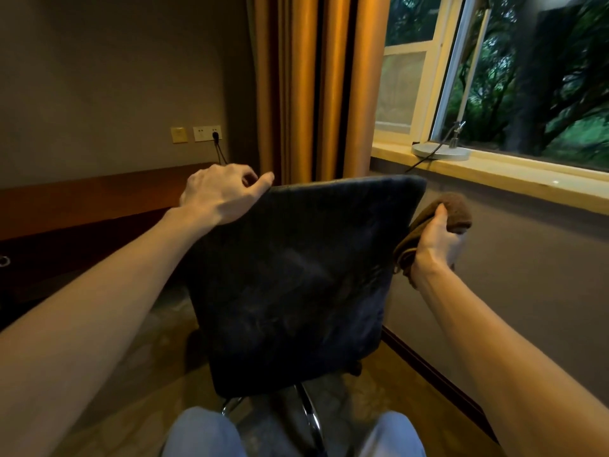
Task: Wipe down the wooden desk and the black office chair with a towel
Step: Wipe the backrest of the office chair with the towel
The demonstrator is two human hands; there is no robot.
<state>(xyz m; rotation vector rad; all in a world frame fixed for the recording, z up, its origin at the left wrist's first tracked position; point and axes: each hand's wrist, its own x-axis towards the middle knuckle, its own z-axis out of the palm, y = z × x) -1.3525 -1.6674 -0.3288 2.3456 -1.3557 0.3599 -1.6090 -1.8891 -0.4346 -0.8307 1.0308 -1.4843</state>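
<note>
My left hand (pixel 220 192) curls over the top corner of the black chair (pixel 296 275), gripping its back. My right hand (pixel 435 242) clutches the bunched brown towel (pixel 453 211) at the chair's right edge. The wooden desk (pixel 99 199) runs along the left wall (pixel 99 77), and orange curtains (pixel 313 87) hang beside the window (pixel 527 77).

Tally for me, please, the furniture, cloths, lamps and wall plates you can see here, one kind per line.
chair: 1
desk: 1
towel: 1
lamp: 1
wall plates: 2, one yellow, one white
Total: 6
</note>
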